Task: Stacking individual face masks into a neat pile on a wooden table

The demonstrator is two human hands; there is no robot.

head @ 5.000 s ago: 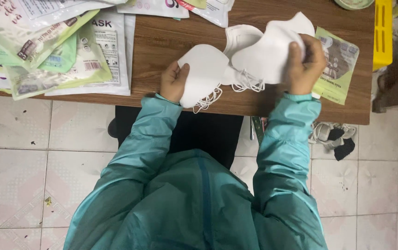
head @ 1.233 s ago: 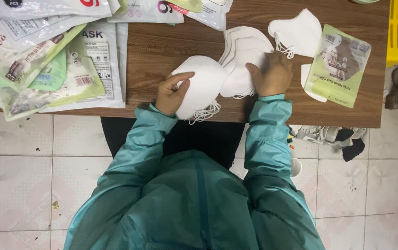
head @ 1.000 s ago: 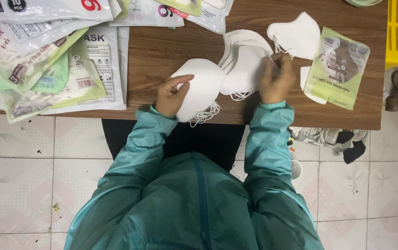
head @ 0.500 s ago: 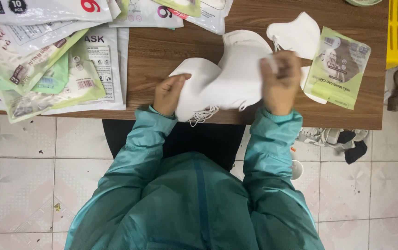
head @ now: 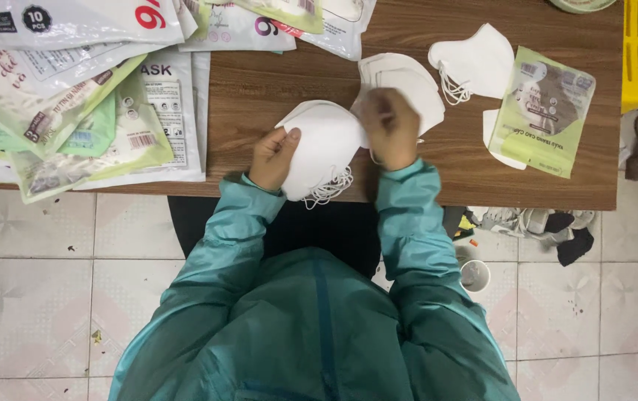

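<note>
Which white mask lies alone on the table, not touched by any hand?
The single white mask at the far right, beside the green packet; the others are stacked or held.

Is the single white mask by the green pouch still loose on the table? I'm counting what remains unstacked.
Yes: the single white mask lies on the table beside the green pouch, untouched by either hand.
</note>
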